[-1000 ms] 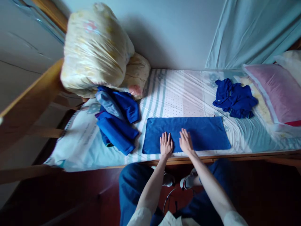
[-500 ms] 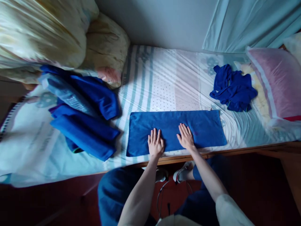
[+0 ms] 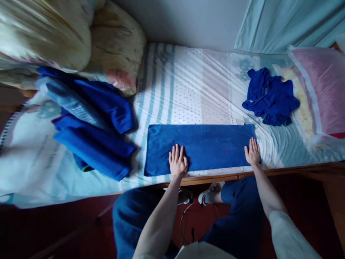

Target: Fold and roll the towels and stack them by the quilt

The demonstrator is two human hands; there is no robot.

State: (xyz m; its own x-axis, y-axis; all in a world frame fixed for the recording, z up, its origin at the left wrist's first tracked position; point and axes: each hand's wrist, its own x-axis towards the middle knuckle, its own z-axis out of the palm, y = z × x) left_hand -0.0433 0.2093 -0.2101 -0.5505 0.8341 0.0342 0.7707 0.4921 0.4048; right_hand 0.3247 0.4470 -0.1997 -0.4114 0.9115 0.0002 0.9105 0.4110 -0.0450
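Observation:
A blue towel (image 3: 212, 147) lies flat as a long rectangle along the near edge of the bed. Pressed on its left part is my left hand (image 3: 178, 161), palm down with the fingers stretched out. My right hand (image 3: 252, 151) rests flat at the towel's right end, near the corner, fingers extended. Neither hand grips anything.
Several blue cloths (image 3: 94, 144) lie in a pile on the left of the bed sheet (image 3: 185, 90). A crumpled blue cloth (image 3: 271, 97) sits at the right beside a pink pillow (image 3: 320, 86). Bulky bedding (image 3: 115, 46) stands at the back left. Below runs the wooden bed edge (image 3: 210, 178).
My right hand has slid right across the towel, from its middle to its right end. My left hand stays in place on the towel. The view has shifted slightly.

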